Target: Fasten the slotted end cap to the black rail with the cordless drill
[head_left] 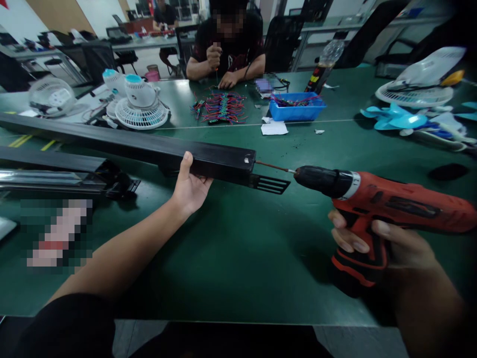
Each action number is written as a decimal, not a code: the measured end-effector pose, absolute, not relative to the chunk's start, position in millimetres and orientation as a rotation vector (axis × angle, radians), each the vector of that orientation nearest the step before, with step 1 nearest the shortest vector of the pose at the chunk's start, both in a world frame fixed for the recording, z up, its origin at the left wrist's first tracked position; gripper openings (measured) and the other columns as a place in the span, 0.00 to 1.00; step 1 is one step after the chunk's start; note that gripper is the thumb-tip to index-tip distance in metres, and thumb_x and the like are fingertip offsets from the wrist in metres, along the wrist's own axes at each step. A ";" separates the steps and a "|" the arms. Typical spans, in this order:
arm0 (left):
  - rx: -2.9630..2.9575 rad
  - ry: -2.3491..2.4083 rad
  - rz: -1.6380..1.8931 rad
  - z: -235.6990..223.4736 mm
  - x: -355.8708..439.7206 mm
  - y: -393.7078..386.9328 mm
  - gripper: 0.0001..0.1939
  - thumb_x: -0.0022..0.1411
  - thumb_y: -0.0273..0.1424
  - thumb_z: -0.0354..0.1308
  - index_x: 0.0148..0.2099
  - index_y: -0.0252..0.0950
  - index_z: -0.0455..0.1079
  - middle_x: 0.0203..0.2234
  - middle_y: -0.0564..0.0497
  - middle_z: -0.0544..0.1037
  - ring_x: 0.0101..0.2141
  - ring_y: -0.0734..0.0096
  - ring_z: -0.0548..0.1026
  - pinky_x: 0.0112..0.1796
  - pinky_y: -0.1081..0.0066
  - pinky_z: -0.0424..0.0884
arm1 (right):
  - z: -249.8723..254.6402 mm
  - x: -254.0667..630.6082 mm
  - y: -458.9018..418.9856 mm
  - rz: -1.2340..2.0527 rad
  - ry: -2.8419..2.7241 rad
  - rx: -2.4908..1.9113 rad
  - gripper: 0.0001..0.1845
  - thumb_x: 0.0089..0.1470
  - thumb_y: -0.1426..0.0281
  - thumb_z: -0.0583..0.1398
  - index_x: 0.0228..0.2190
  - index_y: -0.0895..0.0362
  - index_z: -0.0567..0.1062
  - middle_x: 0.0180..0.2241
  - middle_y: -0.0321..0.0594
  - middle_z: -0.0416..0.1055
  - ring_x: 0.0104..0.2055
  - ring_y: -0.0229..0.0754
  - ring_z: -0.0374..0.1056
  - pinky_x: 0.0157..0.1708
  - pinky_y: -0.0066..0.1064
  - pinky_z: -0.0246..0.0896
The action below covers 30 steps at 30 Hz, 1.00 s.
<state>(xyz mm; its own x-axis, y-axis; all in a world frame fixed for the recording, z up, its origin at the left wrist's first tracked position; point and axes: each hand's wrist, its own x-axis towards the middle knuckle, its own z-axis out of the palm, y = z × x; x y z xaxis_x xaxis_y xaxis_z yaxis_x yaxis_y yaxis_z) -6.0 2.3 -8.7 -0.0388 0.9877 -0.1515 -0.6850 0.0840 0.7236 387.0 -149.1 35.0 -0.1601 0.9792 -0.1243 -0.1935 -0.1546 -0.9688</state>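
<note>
My left hand (192, 191) is closed around the underside of a long black rectangular housing (219, 155), thumb up on its near side. The housing stretches from the far left to the middle, with a slotted black tab (272, 184) sticking out below its right end. In my right hand (391, 243) is a red and black cordless drill (406, 199), pointing left. A long thin bit (274, 166) runs from its chuck to the housing's end face, where the tip meets it near a small light mark. Whether the tip has entered a hole I cannot tell.
Another black housing (48, 160) and a shiny bar (44, 178) lie at left. White fans (141, 112), a blue bin (296, 107), wired circuit boards (223, 107), a bottle (322, 69) and blue fan blades (395, 117) sit farther back. Across the table a person (227, 54) works with a tool.
</note>
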 end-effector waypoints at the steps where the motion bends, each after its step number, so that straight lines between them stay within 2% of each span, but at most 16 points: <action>1: 0.515 0.760 1.442 -9.4 -6.8 2.5 0.32 0.74 0.57 0.82 0.70 0.47 0.85 0.69 0.46 0.93 0.81 0.45 0.81 0.80 0.54 0.78 | 35.2 386.6 -149.7 1.504 -1.094 -1.074 0.26 0.58 0.41 0.84 0.40 0.50 0.94 0.19 0.33 0.67 0.20 0.45 0.57 0.14 0.39 0.64; 8: 0.522 0.767 1.435 -12.2 -8.7 4.0 0.36 0.72 0.59 0.82 0.72 0.48 0.85 0.67 0.46 0.94 0.80 0.45 0.81 0.80 0.54 0.78 | 32.2 387.5 -149.4 1.432 -1.106 -1.066 0.31 0.57 0.36 0.84 0.43 0.48 0.93 0.28 0.39 0.79 0.20 0.42 0.59 0.17 0.41 0.67; 11: 0.529 0.765 1.441 -9.9 -7.1 3.0 0.36 0.71 0.59 0.83 0.71 0.49 0.85 0.67 0.46 0.94 0.81 0.46 0.81 0.80 0.54 0.79 | 31.8 387.6 -148.3 1.439 -1.089 -1.085 0.30 0.55 0.37 0.84 0.42 0.48 0.92 0.25 0.36 0.76 0.19 0.40 0.57 0.18 0.40 0.65; 14: 0.525 0.790 1.451 -3.8 -4.0 0.1 0.31 0.72 0.56 0.83 0.67 0.46 0.86 0.68 0.46 0.92 0.81 0.46 0.80 0.79 0.56 0.79 | 32.0 387.6 -148.0 1.453 -1.069 -1.118 0.28 0.55 0.39 0.83 0.41 0.48 0.92 0.22 0.34 0.73 0.18 0.42 0.58 0.19 0.40 0.64; 17: 0.522 0.819 1.457 -0.1 -2.1 -1.9 0.30 0.71 0.54 0.84 0.65 0.44 0.86 0.69 0.45 0.91 0.82 0.48 0.78 0.79 0.57 0.79 | 31.7 387.8 -148.9 1.428 -1.043 -1.140 0.27 0.55 0.42 0.83 0.42 0.48 0.91 0.26 0.37 0.78 0.18 0.40 0.58 0.19 0.41 0.66; 20: 0.530 0.809 1.447 -3.5 -3.7 -0.2 0.33 0.69 0.58 0.85 0.66 0.46 0.86 0.66 0.46 0.93 0.82 0.47 0.79 0.80 0.56 0.79 | 31.6 388.0 -149.5 1.419 -1.020 -1.143 0.25 0.55 0.44 0.83 0.43 0.48 0.91 0.30 0.39 0.82 0.18 0.38 0.58 0.20 0.40 0.68; 23: 0.526 0.782 1.446 -9.1 -6.4 2.8 0.34 0.68 0.60 0.85 0.67 0.49 0.86 0.65 0.46 0.94 0.81 0.43 0.80 0.78 0.55 0.80 | 32.5 387.1 -149.4 1.444 -1.019 -1.134 0.24 0.55 0.45 0.83 0.42 0.48 0.91 0.29 0.38 0.81 0.19 0.39 0.60 0.20 0.39 0.70; 30: 0.524 0.808 1.447 -3.7 -3.4 0.0 0.30 0.74 0.57 0.81 0.67 0.46 0.86 0.70 0.45 0.92 0.82 0.48 0.79 0.78 0.56 0.80 | 38.7 381.8 -151.3 1.441 -0.985 -1.134 0.24 0.54 0.46 0.85 0.40 0.49 0.93 0.32 0.41 0.84 0.19 0.39 0.63 0.18 0.38 0.69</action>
<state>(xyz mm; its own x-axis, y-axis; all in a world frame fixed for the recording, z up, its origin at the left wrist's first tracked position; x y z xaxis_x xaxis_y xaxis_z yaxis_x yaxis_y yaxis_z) -3.4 0.0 -3.7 -0.0607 0.9843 -0.1655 -0.6572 0.0853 0.7488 381.8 -151.3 38.7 -0.0468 0.9878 -0.1486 -0.2199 -0.1553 -0.9631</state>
